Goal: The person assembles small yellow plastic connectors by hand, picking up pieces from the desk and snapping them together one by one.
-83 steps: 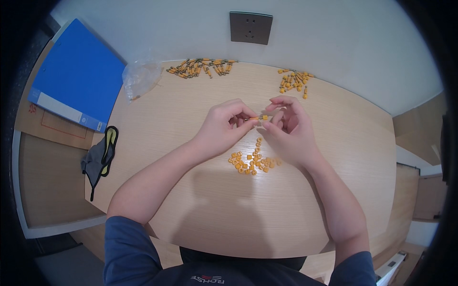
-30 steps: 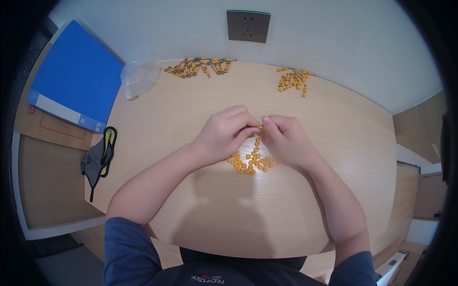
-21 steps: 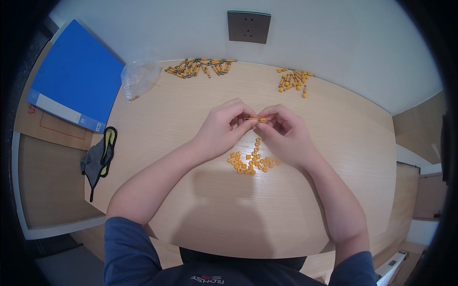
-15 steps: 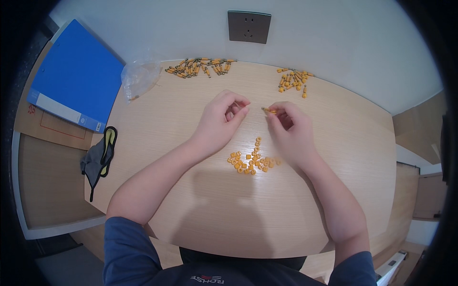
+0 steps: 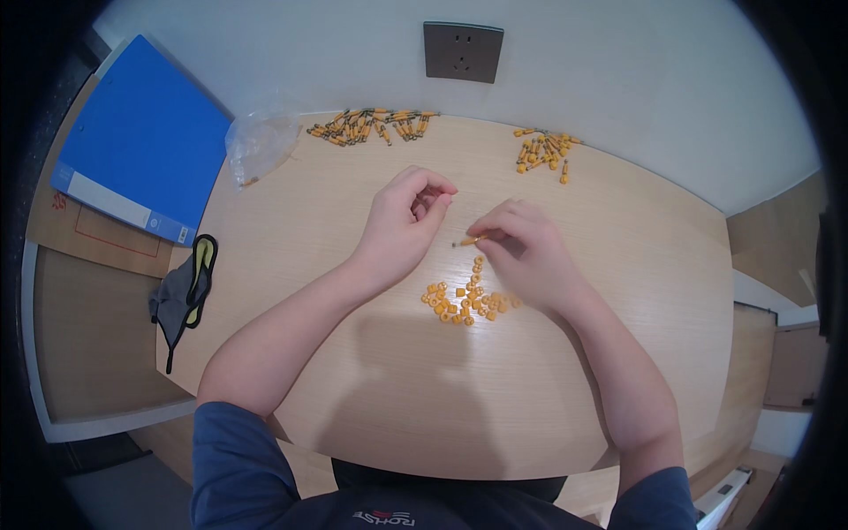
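My right hand (image 5: 517, 243) pinches a thin yellow pin (image 5: 467, 241) with a dark tip that points left. The pin is just above the far end of a loose heap of small yellow ring- and cube-shaped pieces (image 5: 452, 308). My left hand (image 5: 408, 212) is farther left, its fingers curled in and the thumb and forefinger together. Whether anything small is between them is hidden. At the back left lies a pile of yellow pins with dark ends (image 5: 358, 127). A second pile, of pins with yellow knobs (image 5: 545, 154), lies at the back right.
A crumpled clear plastic bag (image 5: 259, 146) rests beside a blue folder (image 5: 141, 141) at the left. A grey and lime fabric item (image 5: 187, 290) hangs over the left table edge. Behind the wooden table (image 5: 654, 291) is a wall with a dark socket plate (image 5: 463, 51).
My right hand has come nearer and to the left with the pin, down toward the heap of yellow pieces. The left hand has barely shifted left.
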